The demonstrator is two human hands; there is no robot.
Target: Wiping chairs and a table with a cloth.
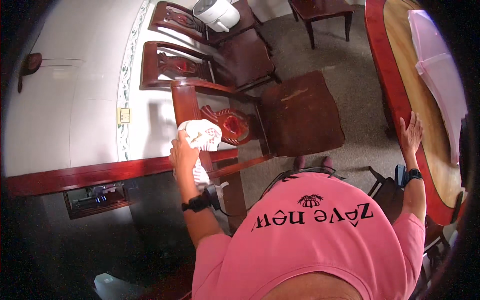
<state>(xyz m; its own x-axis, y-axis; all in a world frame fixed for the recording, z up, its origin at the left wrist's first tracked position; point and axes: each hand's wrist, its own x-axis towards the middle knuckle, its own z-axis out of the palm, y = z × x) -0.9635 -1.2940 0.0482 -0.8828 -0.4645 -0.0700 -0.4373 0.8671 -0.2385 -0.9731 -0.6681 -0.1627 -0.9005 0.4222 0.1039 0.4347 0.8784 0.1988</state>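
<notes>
My left hand point(184, 156) is closed on a white cloth point(205, 134) with red stripes and patterns. It presses the cloth against the top corner of a dark red wooden chair's carved backrest point(234, 127), and part of the cloth hangs below the hand. The chair's bare seat point(302, 115) extends to the right of the backrest. Over on the right, my right hand point(412, 134) lies flat with its fingers apart on the edge of a wooden table point(395, 65), holding nothing.
Two more chairs point(245, 55) line the white wall, the farther one bearing a white appliance point(216, 15). Another chair point(322, 10) stands at the back. Pinkish sheets point(440, 75) lie on the table. A wall socket point(124, 115) sits at left; my feet point(314, 162) are below the near chair.
</notes>
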